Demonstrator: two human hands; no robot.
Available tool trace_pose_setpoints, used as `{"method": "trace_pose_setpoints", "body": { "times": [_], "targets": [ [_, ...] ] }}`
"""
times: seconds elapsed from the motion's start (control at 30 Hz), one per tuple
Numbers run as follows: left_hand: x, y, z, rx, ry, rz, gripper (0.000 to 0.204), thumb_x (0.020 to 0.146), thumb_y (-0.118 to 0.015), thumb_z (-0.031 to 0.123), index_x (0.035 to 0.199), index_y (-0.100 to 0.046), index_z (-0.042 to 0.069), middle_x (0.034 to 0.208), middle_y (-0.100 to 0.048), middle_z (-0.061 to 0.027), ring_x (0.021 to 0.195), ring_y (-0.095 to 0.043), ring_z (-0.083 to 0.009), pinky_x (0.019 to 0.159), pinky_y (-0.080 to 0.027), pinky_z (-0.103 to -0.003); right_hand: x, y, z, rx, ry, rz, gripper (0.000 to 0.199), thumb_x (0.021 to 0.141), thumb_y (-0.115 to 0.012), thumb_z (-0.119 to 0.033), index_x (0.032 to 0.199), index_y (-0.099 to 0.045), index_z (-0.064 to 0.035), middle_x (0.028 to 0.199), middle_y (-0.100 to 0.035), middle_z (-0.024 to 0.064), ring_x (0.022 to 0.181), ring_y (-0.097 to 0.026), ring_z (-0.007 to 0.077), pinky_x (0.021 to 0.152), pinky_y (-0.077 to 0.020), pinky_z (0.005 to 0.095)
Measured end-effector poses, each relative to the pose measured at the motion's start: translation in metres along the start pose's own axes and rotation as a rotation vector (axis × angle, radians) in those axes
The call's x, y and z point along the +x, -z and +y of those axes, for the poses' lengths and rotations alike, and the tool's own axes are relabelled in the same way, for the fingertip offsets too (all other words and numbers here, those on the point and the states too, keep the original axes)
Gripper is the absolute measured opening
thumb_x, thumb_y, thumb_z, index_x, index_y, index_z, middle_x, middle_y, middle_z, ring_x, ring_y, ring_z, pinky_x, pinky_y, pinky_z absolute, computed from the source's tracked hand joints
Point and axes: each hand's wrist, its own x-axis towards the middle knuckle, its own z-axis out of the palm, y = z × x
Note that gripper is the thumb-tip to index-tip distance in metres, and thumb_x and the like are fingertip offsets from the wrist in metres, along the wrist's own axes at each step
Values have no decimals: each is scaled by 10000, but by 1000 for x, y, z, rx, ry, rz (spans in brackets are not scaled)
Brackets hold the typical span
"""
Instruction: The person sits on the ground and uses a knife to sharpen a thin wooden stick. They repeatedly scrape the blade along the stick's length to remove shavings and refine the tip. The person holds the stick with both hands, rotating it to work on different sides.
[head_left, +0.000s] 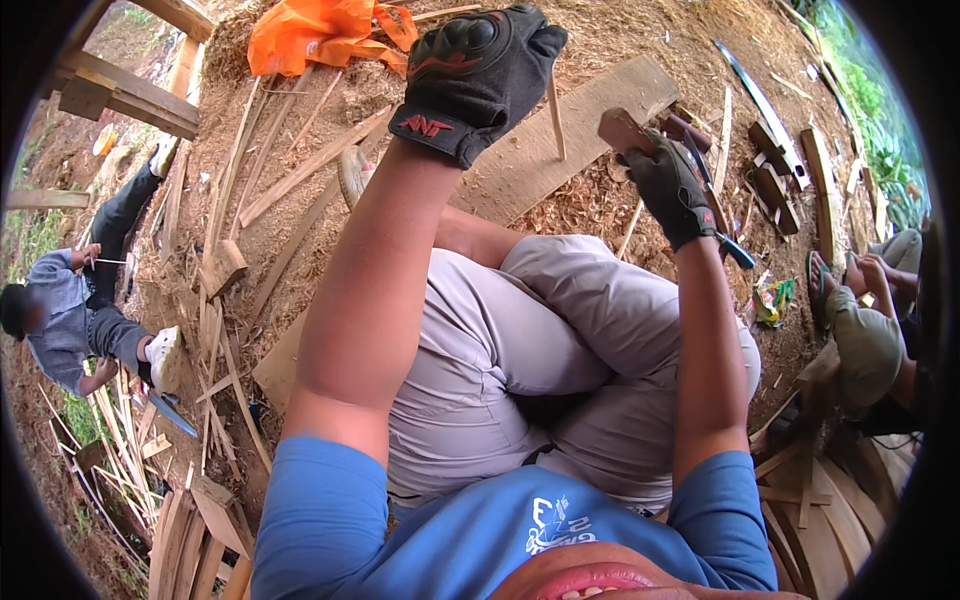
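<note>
The left hand [475, 75], in a black glove, is raised high at about twelve o'clock in the view, its fingers [535, 45] curled around the top of a thin bamboo stick [555, 115]. The stick hangs down from that fist, its long axis running nearly vertical, from twelve toward six o'clock, with a slight lean toward five. The right hand [672, 188], also gloved, sits at about four o'clock from the stick's lower end and near it, though not touching. Its fingers are closed on a short wooden block [622, 130] that juts toward ten o'clock, and a dark-handled blade [725, 240] shows below the fist toward five o'clock. Both hands hang above a wide plank [570, 130] lying on the sawdust-covered ground [620, 30], beyond the person's folded knees [560, 300].
</note>
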Motion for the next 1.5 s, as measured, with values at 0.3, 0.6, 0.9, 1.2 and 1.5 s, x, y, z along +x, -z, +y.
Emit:
{"method": "trace_pose_setpoints", "body": {
  "times": [0.3, 0.6, 0.9, 1.2, 1.5],
  "targets": [
    [9, 9, 12, -45, -24, -27, 332, 1019, -571, 354, 832, -638, 88, 692, -667, -183, 668, -695, -382, 609, -541, -492, 2, -85, -29, -129, 135, 107, 378, 1000, -545, -163, 1354, -670, -121, 893, -709, 238, 787, -698, 417, 704, -551, 500],
    [4, 12, 3, -106, -35, -51, 355, 1010, -636, 442, 1020, -750, 106, 911, -751, -140, 866, -722, -372, 741, -561, -459, -1, -91, -22, -113, 118, 102, 319, 985, -557, -158, 1256, -694, -62, 838, -685, 253, 754, -674, 437, 674, -517, 530],
    [7, 8, 0, -96, 55, -178, 400, 1029, -592, 452, 940, -711, 81, 868, -719, -163, 802, -687, -422, 689, -536, -487, 5, -86, -12, -168, 24, -31, 470, 932, -532, -93, 1379, -653, -173, 931, -730, 217, 822, -715, 407, 717, -560, 509],
    [-1, 11, 4, -316, 183, -161, 240, 1031, -643, 277, 1122, -753, 84, 914, -766, -96, 790, -734, -231, 736, -564, -359, 7, -33, -28, 105, 134, 501, 259, 987, -568, -158, 1165, -715, -40, 889, -710, 241, 834, -689, 451, 737, -542, 524],
    [-2, -1, 0, -389, 107, -106, 222, 1002, -685, 248, 1080, -772, 59, 972, -773, -130, 853, -743, -269, 785, -571, -369, 20, -64, -9, 131, 70, 248, 343, 913, -507, -136, 1157, -725, -35, 962, -721, 282, 925, -709, 456, 813, -575, 523]
  ]
}}
